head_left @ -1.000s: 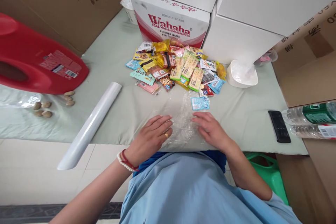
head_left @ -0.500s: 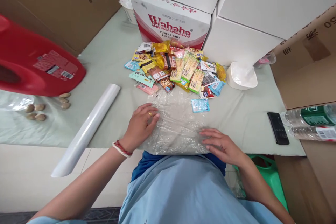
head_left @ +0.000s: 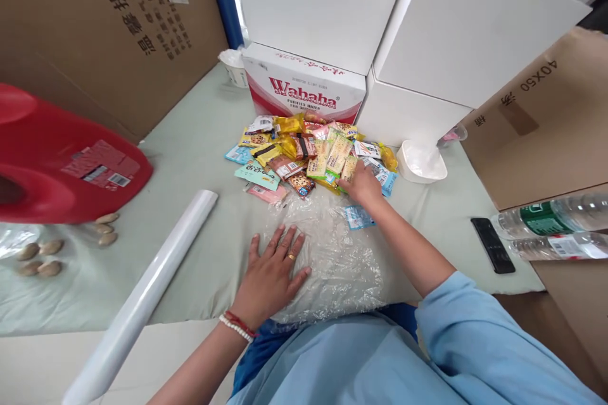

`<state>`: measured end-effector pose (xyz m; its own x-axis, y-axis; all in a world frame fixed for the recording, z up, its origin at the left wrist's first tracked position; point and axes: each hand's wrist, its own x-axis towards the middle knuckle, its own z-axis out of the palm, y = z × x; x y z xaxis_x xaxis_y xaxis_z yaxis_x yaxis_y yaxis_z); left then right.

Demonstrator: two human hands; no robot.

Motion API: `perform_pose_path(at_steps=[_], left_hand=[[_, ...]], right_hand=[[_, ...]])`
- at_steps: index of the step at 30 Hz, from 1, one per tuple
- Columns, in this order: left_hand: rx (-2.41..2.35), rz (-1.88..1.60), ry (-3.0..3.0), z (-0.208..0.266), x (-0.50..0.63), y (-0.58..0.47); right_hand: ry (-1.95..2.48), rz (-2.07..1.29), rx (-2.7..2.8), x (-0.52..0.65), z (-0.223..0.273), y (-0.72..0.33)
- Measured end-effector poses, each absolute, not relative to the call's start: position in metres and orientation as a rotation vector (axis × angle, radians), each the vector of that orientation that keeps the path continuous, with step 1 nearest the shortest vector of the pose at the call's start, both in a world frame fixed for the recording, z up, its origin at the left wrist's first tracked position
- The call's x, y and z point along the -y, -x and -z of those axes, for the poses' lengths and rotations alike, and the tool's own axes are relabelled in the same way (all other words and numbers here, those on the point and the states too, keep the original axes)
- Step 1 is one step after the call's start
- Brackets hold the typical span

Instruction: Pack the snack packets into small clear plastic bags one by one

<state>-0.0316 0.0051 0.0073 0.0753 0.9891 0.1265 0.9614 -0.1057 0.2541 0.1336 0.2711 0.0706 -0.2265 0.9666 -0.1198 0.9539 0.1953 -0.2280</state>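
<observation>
My left hand [head_left: 273,275] lies flat with its fingers spread on a crinkled clear plastic sheet or bag [head_left: 332,266]. My right hand [head_left: 363,186] reaches into the front right of a heap of wrapped snacks, its thumb and fingers closed round a yellow-green cracker packet [head_left: 349,168]. More cracker packets [head_left: 327,155] rest just left of it. A mint-green packet [head_left: 259,174], a pink packet [head_left: 266,192] and a brown cookie packet [head_left: 301,183] lie along the heap's front. Under my right wrist, a small blue packet [head_left: 358,217] sits on the plastic.
A Wahaha carton [head_left: 304,92] and white boxes stand behind the heap. At left are a red jug [head_left: 71,158], several brown nut-like pieces [head_left: 50,267] and a white roll [head_left: 142,291]. A white bowl [head_left: 422,161], phone [head_left: 493,245] and plastic bottles [head_left: 546,218] are at right.
My right hand has moved forward from the plastic's right edge to the heap and closed on a cracker packet. My left hand has flattened and spread on the plastic. The view has tilted up.
</observation>
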Motion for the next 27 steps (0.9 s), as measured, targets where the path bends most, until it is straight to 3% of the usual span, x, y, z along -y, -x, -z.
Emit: perform_pose_path(at_steps=[9, 16, 22, 27], left_hand=[[-2.056, -0.381, -2.229, -0.008, -0.005, 0.032], [-2.053, -0.422, -2.201, -0.008, -0.006, 0.033], [-2.052, -0.461, -2.226, -0.004, -0.005, 0.034], [-2.048, -0.438, -2.241, -0.005, -0.005, 0.034]], right_hand=[[1.902, -0.671, 1.996, -0.281, -0.062, -0.153], [1.718, -1.379, 1.366, -0.294, -0.065, -0.156], [1.499, -1.515, 1.321, -0.305, -0.088, -0.154], [1.387, -1.574, 1.312, -0.316, -0.070, -0.125]])
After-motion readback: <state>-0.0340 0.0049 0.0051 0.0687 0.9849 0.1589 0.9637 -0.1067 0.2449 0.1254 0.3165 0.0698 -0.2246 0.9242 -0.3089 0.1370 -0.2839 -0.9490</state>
